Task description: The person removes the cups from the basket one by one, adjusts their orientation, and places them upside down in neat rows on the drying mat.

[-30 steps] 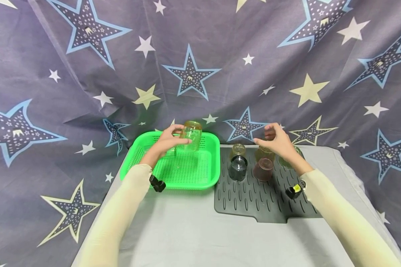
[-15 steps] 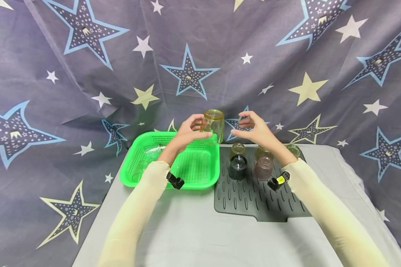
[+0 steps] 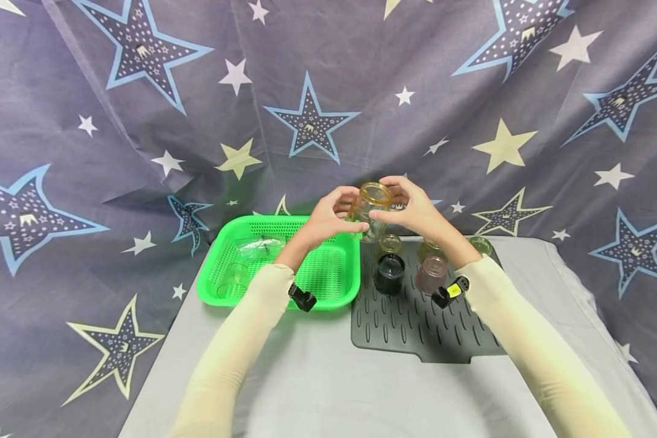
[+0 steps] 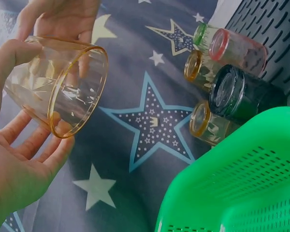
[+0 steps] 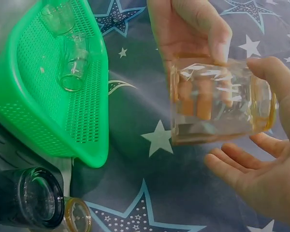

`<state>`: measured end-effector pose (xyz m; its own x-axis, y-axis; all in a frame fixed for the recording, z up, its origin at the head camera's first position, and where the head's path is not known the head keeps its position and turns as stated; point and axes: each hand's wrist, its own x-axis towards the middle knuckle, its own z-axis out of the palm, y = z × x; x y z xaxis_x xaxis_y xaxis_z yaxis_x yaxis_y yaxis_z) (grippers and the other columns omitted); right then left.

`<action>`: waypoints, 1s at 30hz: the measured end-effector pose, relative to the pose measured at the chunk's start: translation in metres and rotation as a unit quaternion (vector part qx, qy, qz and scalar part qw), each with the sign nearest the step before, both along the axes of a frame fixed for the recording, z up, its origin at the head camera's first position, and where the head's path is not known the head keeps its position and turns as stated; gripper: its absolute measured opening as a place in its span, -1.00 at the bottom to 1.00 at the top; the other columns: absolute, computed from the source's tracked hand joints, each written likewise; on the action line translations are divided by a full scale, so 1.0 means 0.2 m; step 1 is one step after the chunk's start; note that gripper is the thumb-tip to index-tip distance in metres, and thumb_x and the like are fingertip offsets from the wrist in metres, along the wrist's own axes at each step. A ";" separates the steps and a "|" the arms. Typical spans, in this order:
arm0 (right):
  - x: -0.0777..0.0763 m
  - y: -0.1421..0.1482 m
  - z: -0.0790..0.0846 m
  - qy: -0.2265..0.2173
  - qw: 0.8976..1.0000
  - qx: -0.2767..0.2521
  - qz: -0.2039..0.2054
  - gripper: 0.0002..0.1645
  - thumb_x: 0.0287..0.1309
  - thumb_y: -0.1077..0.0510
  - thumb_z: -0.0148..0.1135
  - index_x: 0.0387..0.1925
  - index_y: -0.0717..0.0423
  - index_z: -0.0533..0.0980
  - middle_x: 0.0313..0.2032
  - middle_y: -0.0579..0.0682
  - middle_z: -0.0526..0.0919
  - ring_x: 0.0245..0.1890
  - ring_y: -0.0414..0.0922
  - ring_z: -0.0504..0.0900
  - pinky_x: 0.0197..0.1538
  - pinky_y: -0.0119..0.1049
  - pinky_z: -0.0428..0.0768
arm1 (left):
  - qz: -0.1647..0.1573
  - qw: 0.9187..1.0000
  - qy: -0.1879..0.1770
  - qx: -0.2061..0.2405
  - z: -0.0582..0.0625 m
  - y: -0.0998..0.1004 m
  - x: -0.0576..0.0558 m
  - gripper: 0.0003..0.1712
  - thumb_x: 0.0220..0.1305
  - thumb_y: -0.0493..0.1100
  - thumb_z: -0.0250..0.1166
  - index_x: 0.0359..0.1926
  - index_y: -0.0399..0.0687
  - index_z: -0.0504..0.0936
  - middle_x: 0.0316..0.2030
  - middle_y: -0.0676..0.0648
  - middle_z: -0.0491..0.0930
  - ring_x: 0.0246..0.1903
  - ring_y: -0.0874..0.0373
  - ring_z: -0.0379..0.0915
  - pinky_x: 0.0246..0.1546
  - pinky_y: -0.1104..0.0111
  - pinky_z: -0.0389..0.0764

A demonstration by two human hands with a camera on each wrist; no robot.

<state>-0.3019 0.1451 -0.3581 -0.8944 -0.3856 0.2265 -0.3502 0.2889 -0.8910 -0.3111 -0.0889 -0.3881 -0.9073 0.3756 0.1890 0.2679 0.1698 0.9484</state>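
Glass (image 5: pixel 232 108) now reaches right hand (image 3: pixel 414 208).

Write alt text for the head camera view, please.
A person's left hand and right hand cup an amber-tinted glass above a pale table. To the left, a green basket holds clear glasses; to the right, coloured glasses stand on a dark ribbed mat before a starry cloth.

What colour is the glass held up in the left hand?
See-through amber-yellow; the glass shows best in the left wrist view.
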 end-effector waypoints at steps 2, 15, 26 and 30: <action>0.00 0.00 0.01 0.006 1.000 0.011 0.002 -0.14 0.14 0.13 0.50 0.42 0.11 0.32 0.20 0.17 0.52 0.12 0.03 0.59 0.08 -0.26 0.61 | -0.003 1.000 0.004 -0.013 0.01 0.01 0.01 -0.18 0.05 -0.27 0.56 0.34 -0.05 0.43 0.21 -0.17 0.53 0.19 -0.05 0.50 0.34 0.05 0.48; 0.00 0.01 0.02 0.015 0.999 0.031 0.004 -0.28 0.10 0.15 0.52 0.27 0.17 0.43 0.04 0.17 0.66 -0.04 -0.10 0.62 -0.07 -0.39 0.61 | -0.033 0.999 -0.008 -0.034 0.01 0.04 0.02 -0.19 0.13 -0.25 0.52 0.39 -0.09 0.39 0.28 -0.25 0.48 0.28 -0.16 0.42 0.40 0.00 0.40; 0.01 0.03 0.03 0.036 0.999 0.034 -0.015 -0.31 0.06 0.14 0.55 0.23 0.09 0.47 -0.02 0.10 0.66 -0.06 -0.10 0.63 -0.11 -0.38 0.62 | -0.036 0.998 -0.010 -0.048 -0.01 -0.06 0.00 -0.18 0.16 -0.24 0.51 0.41 -0.05 0.37 0.30 -0.22 0.43 0.29 -0.08 0.38 0.46 -0.06 0.30; 0.01 0.07 0.06 0.045 0.998 0.039 -0.026 -0.31 0.07 0.15 0.54 0.24 0.11 0.47 -0.01 0.12 0.67 -0.07 -0.13 0.62 -0.13 -0.42 0.61 | -0.016 0.998 -0.019 -0.057 -0.03 -0.17 -0.02 -0.19 0.16 -0.25 0.51 0.41 -0.06 0.37 0.30 -0.20 0.43 0.32 -0.08 0.36 0.48 -0.04 0.26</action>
<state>-0.2996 0.1596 -0.3468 -0.8908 -0.3594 0.2779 -0.4106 0.3750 -0.8311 -0.3156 -0.1230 -0.3941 -0.8998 0.4221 0.1100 0.2401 0.2687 0.9328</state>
